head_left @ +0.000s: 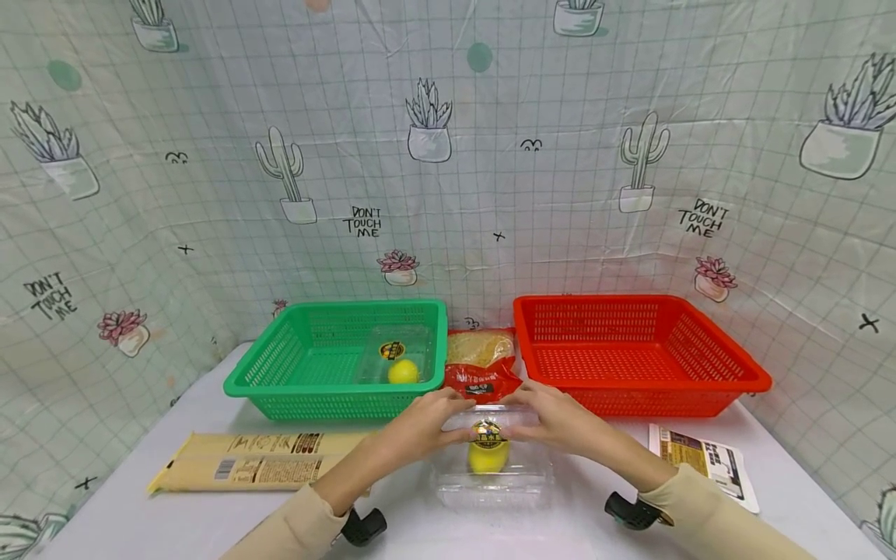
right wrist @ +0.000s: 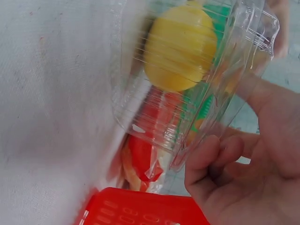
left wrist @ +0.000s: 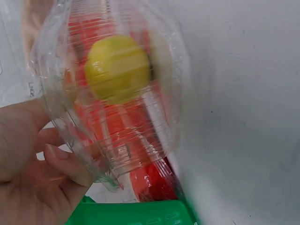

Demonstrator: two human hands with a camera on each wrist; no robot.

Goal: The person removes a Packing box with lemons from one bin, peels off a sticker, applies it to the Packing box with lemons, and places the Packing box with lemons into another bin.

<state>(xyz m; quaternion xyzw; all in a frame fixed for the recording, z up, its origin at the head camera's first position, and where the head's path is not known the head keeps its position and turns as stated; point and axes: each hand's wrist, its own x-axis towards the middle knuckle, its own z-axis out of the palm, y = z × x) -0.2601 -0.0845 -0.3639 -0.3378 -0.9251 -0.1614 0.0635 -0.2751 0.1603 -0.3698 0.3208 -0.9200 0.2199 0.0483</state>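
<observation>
A clear plastic clamshell box [head_left: 521, 478] with a yellow lemon [head_left: 488, 457] inside and a black-and-gold label on its lid is between both hands, in front of the baskets. My left hand [head_left: 420, 424] grips its left side, thumb and fingers at the rim, and my right hand [head_left: 560, 420] grips the right side likewise. Both wrist views show the box [left wrist: 164, 117] from the side, with the lemon [right wrist: 180, 47] through the ribbed wall. Whether its base touches the table cannot be told.
A green basket [head_left: 336, 389] at the back left holds another clear box with a yellow fruit. A red basket [head_left: 644, 385] stands back right. Between them lies a red food packet [head_left: 483, 381]. A long yellow packet [head_left: 259, 463] lies left, a white pouch [head_left: 724, 467] right.
</observation>
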